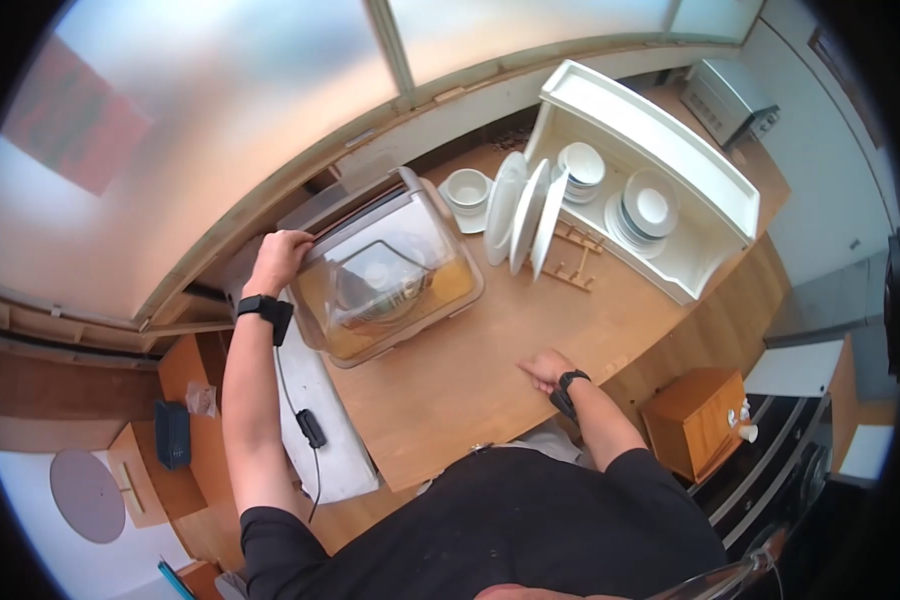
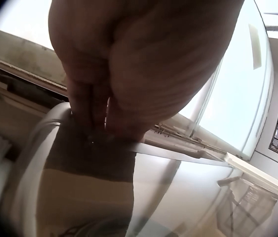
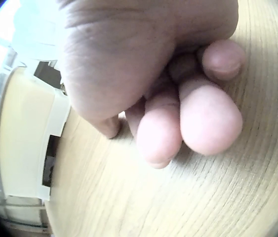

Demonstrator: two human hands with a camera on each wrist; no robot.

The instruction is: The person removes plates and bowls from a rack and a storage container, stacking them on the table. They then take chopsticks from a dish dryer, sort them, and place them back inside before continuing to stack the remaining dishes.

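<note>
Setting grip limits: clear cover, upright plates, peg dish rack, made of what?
Clear cover: likely rigid plastic, glossy; transparent with pale reflections.
Upright plates: probably glazed ceramic; white, smooth sheen, though melamine possible.
Peg dish rack: apparently wood or bamboo; tan, matte-looking bars.

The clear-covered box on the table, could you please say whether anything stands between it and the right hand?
Nothing visible does; in the head view, only bare tabletop lies between the right hand and the box; the upright plates stand farther back, outside that path.

Both hands (image 2: 139,64) (image 3: 144,69) cut off above in wrist views; contents (image 1: 385,300) unclear under plastic lid (image 1: 415,228).
</note>
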